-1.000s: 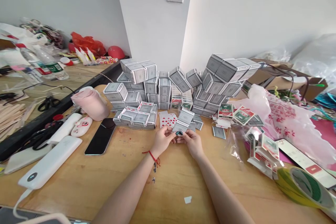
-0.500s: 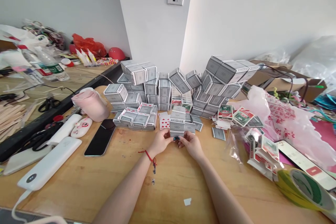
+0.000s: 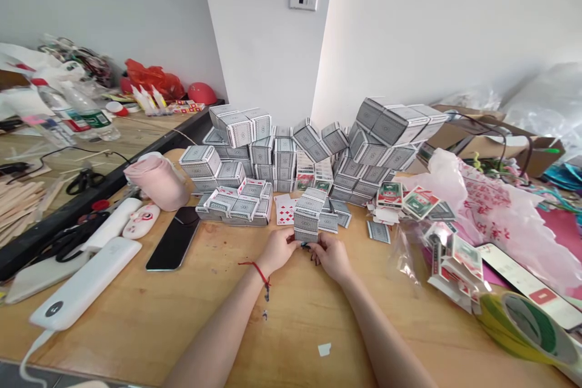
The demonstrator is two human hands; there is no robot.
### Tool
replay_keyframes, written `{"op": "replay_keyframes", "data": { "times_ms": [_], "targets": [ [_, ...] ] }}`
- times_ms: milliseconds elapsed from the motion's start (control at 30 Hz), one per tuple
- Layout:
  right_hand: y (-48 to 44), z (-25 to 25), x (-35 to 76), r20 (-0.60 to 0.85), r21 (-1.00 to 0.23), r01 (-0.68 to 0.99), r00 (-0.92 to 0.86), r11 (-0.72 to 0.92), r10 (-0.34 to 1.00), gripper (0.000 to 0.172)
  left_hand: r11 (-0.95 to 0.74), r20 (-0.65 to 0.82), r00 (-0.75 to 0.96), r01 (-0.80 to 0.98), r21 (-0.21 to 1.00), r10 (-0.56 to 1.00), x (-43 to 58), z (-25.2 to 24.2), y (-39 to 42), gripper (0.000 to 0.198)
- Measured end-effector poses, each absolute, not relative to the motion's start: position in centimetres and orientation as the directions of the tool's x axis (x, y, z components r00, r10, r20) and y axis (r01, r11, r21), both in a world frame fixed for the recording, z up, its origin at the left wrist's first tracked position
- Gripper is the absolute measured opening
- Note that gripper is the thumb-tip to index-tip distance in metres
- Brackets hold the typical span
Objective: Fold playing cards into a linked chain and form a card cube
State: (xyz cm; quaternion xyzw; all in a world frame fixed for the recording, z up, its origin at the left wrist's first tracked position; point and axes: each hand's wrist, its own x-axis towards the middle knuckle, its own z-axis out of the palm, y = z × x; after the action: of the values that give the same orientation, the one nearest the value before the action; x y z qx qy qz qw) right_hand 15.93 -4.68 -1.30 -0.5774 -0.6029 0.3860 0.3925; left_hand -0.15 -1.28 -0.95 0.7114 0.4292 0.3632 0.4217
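A small box folded from grey-backed playing cards [image 3: 306, 225] stands at the table's middle, its front face toward me. My left hand [image 3: 278, 250], with a red string at the wrist, has its fingers closed on the box's lower left corner. My right hand [image 3: 333, 256] is curled at the lower right corner, thumb and fingers pinched against the box. Dark nails show just under its bottom edge. Left of the box lies a face-up diamonds card [image 3: 285, 211]. To its right rest loose grey-backed cards [image 3: 328, 222]. Similar card boxes [image 3: 285, 154] are stacked behind.
A black phone [image 3: 173, 238], a white power bank [image 3: 86, 282] and a pink pouch [image 3: 157, 180] lie left. On the right are torn card packs [image 3: 459, 270], a yellow-green tape roll [image 3: 522, 327] and a crumpled plastic bag [image 3: 491, 206]. A paper scrap [image 3: 324, 350] lies in front.
The card box between my hands has turned and now shows a narrower front face. Its bottom edge sits slightly nearer me. My right hand has shifted a little downward.
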Motion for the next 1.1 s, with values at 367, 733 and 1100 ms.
{"op": "replay_keyframes", "data": {
  "times_ms": [367, 733, 1100],
  "targets": [
    [-4.8, -0.6, 15.8, 0.139, -0.739, 0.646, -0.129, 0.190, 0.982, 0.014, -0.384, 0.215, 0.407, 0.397, 0.834, 0.888, -0.1, -0.5, -1.8, 0.014],
    [-4.9, -1.3, 16.0, 0.167, -0.702, 0.682, -0.121, 0.205, 0.978, 0.011, -0.432, 0.267, 0.422, 0.365, 0.825, 0.866, 0.0, 0.2, -2.2, 0.027],
    [-4.7, -1.4, 16.1, 0.189, -0.744, 0.631, -0.115, 0.219, 0.975, 0.016, -0.441, 0.270, 0.396, 0.445, 0.779, 0.878, -0.2, -0.2, -2.0, 0.013]
  ]
}}
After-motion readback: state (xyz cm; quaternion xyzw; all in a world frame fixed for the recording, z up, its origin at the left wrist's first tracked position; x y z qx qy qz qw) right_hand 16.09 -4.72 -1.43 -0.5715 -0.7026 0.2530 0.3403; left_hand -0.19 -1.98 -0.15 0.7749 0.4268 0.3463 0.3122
